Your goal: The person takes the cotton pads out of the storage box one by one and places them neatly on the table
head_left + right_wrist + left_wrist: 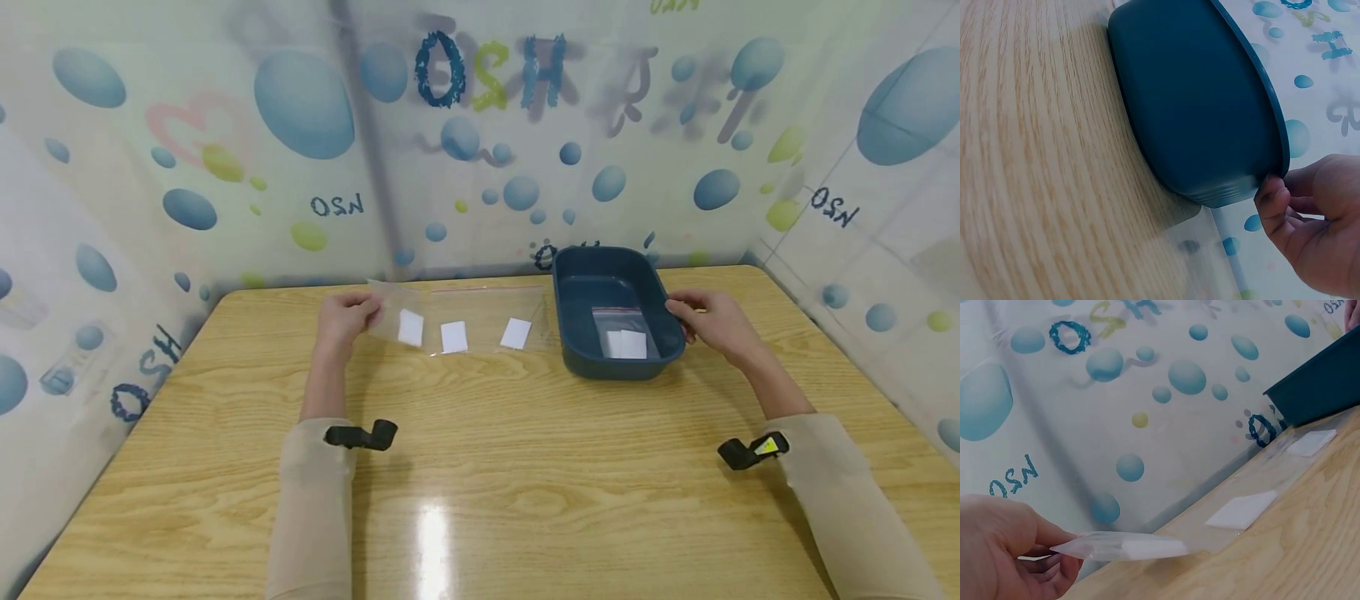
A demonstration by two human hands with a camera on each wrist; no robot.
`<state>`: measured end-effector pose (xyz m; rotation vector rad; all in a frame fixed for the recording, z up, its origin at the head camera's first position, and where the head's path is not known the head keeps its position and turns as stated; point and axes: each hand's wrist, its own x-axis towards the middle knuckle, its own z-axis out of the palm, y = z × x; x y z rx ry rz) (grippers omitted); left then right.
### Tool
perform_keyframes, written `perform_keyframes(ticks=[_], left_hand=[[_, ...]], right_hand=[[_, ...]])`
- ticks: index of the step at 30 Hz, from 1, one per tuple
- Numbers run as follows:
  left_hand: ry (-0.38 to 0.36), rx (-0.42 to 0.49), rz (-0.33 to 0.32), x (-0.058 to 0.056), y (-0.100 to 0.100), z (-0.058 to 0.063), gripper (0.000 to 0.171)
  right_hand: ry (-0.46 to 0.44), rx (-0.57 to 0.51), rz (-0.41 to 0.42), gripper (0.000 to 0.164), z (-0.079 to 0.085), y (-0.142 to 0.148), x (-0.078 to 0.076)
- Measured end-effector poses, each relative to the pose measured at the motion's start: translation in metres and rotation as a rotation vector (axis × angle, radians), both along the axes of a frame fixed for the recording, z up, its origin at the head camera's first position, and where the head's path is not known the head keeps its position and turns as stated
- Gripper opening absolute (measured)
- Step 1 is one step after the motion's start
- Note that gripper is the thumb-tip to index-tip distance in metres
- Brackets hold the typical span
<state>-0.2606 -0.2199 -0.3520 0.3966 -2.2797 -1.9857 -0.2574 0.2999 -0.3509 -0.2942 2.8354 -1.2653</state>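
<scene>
My left hand (347,321) pinches the left edge of a clear plastic bag (389,302) with a white square inside; the bag is tilted up off the table in the left wrist view. Beside it on the table lie a second white square (453,337) and a third white square (516,333), under clear plastic whose separate edges are hard to tell. At the right, my right hand (705,321) grips the rim of a dark blue plastic bin (600,368). Inside the bin is a clear zip bag (618,321) with white pieces in it.
Everything stands toward the back of a wood-grain table (480,433). A patterned curtain (495,225) with blue bubbles hangs behind and on both sides. Each sleeve carries a small black camera, one at the left wrist (362,436) and one at the right.
</scene>
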Motion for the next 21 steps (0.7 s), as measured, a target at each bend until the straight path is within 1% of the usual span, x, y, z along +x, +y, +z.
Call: perform_keyframes(ticks=[5,12,17,21], left_hand=[[0.002,-0.051,0.034,0.0006,-0.0008,-0.0015,0.035],[-0.034,-0.152,0.055,0.0025,-0.0057,-0.0037,0.035],[-0.053,-0.240,0.066,0.0021,-0.0077,-0.0061,0.033],[-0.064,-0.330,0.075,0.0008,-0.0096,-0.0089,0.032]], right_hand=[[-0.002,-0.005,0.001,0.043,0.0008,-0.0004,0.0006],[-0.007,-0.006,-0.002,0.043,0.0001,-0.0002,0.0001],[-0.002,-0.010,0.002,0.044,0.0003,-0.0007,0.0009],[0.005,-0.009,0.003,0.043,0.0006,-0.0007,0.0025]])
